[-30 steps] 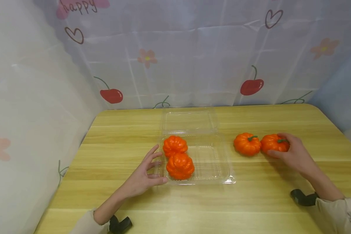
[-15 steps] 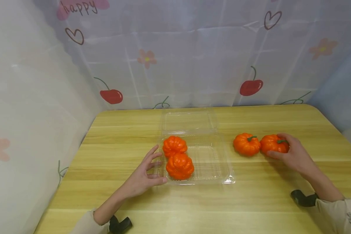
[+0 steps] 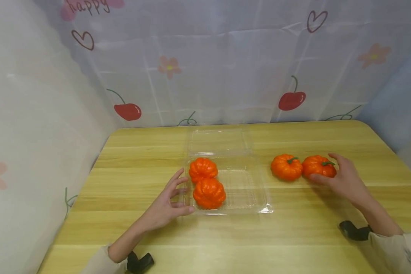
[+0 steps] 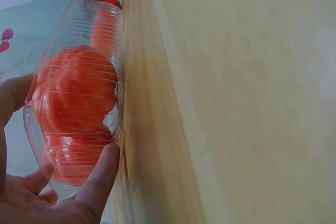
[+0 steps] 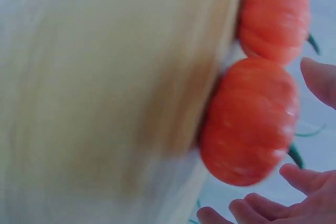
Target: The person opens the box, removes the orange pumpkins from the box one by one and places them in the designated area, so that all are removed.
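A clear plastic clamshell container (image 3: 243, 190) lies on the table with its lid (image 3: 219, 141) folded back. Two orange toy pumpkins (image 3: 209, 194) sit inside along its left side, one behind the other. My left hand (image 3: 162, 209) rests at the container's left wall with fingers spread, the thumb at the near corner. To the right of the container, two more pumpkins with green stems stand side by side on the table, a left one (image 3: 286, 167) and a right one (image 3: 317, 166). My right hand (image 3: 346, 184) is around the right pumpkin; in the right wrist view its fingers (image 5: 304, 182) show apart from it.
The wooden table (image 3: 226, 243) reaches back to a curtain (image 3: 226, 76) printed with cherries, flowers and hearts. Another pale sheet (image 3: 37, 114) hangs along the left edge. Black wrist pieces (image 3: 355, 230) sit by both sleeves.
My right fingers have spread a little wider off the right pumpkin, which stays in place on the table. The left hand keeps its place at the container. The head view has shifted slightly.
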A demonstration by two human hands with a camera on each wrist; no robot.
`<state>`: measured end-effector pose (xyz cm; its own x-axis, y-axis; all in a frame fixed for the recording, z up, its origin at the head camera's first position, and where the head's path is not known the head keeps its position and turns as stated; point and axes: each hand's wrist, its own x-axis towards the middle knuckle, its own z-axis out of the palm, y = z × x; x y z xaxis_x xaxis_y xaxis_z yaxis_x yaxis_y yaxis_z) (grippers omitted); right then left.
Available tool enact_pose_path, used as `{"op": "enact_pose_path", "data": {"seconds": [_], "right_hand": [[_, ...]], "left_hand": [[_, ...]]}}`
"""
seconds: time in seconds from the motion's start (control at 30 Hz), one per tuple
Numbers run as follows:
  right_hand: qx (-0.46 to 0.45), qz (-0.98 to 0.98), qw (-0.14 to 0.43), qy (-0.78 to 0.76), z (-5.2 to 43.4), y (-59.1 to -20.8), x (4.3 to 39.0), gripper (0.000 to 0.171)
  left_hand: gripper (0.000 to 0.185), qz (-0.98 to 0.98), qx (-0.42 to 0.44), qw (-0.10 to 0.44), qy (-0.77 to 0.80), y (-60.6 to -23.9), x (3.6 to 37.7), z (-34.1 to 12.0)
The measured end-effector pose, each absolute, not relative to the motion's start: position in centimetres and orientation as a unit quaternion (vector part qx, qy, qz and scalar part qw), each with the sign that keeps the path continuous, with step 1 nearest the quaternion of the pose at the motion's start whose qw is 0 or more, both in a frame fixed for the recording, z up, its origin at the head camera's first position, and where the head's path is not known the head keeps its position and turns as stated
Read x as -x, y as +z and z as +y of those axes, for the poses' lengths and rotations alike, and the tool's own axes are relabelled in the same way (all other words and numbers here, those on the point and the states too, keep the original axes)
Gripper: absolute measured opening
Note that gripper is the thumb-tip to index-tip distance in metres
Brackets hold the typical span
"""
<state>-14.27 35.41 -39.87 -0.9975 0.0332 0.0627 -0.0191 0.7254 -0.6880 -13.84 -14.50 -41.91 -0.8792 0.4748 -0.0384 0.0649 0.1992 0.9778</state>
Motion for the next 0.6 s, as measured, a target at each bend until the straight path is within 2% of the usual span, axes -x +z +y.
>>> {"op": "enact_pose_path", "data": {"seconds": [0.33, 0.6], "right_hand": [[-0.025, -0.921, 0.065, 0.383, 35.3, -37.8, 11.6, 0.074], [-0.064, -0.913, 0.085, 0.395, 31.5, -36.2, 10.1, 0.064]], "left_hand": [[0.101, 0.759, -0.181, 0.168, 0.602, -41.9, 13.8, -14.6], [0.103, 0.765, -0.17, 0.166, 0.599, -41.9, 13.7, -14.4]]}}
